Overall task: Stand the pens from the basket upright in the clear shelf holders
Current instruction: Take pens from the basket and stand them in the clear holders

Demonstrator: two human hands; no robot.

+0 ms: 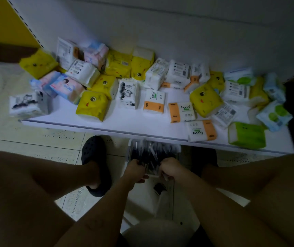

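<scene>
A pale basket (129,154) sits on the floor between my feet, just under the front edge of the low shelf. It is filled with several dark pens (151,151) lying jumbled, blurred in the dim light. My left hand (136,169) reaches into the near side of the basket with its fingers curled round some pens. My right hand (169,168) is beside it, a little apart, and pinches pens too, with a pale pen end sticking out below the fingers. No clear holders are in view.
The white shelf (124,122) above the basket carries several tissue packs (92,105) in yellow, white, orange and green. My knees fill the lower left and right. A black clog (96,163) is left of the basket on the tiled floor.
</scene>
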